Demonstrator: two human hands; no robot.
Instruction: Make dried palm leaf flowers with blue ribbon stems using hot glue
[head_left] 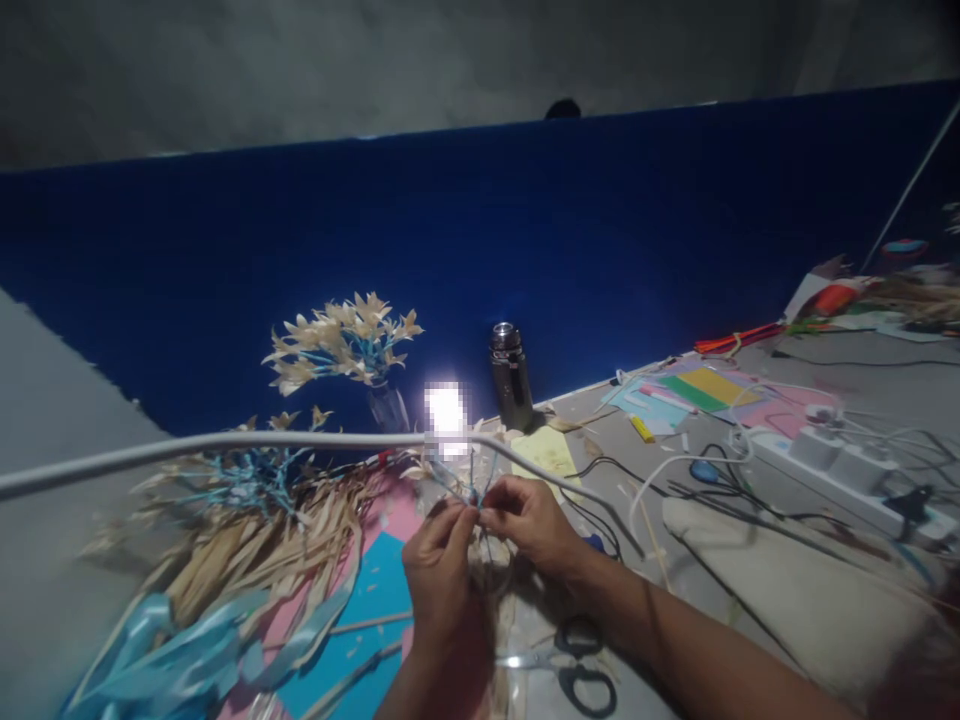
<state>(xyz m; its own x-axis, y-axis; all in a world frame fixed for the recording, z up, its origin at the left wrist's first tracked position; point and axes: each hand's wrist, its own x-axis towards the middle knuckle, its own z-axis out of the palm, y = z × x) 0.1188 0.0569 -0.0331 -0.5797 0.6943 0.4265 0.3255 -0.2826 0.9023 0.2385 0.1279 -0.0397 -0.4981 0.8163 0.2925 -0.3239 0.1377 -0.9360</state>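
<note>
Thin blue-wrapped flower stems (pixel 473 494) are pinched between the fingertips of both my hands. A pale flower shows at one stem's end, and the stems fan out above the fingers. My left hand (pixel 441 548) is closed on them from the left, thumb up. My right hand (pixel 531 522) meets it from the right, thumb and index finger pressed together at the same joint. Black-handled scissors (pixel 586 690) lie below my right forearm. Behind the hands glows a bright blurred square (pixel 445 410). A clear vase (pixel 387 405) holds several cream flowers (pixel 352 345) on blue stems.
A grey lamp arm (pixel 225 440) crosses in front of the hands. Dried husks (pixel 247 555) and blue ribbon (pixel 172 650) lie left. A dark thermos (pixel 511 380) stands against the blue partition (pixel 637 240). A power strip (pixel 840 480) with tangled cables is at right.
</note>
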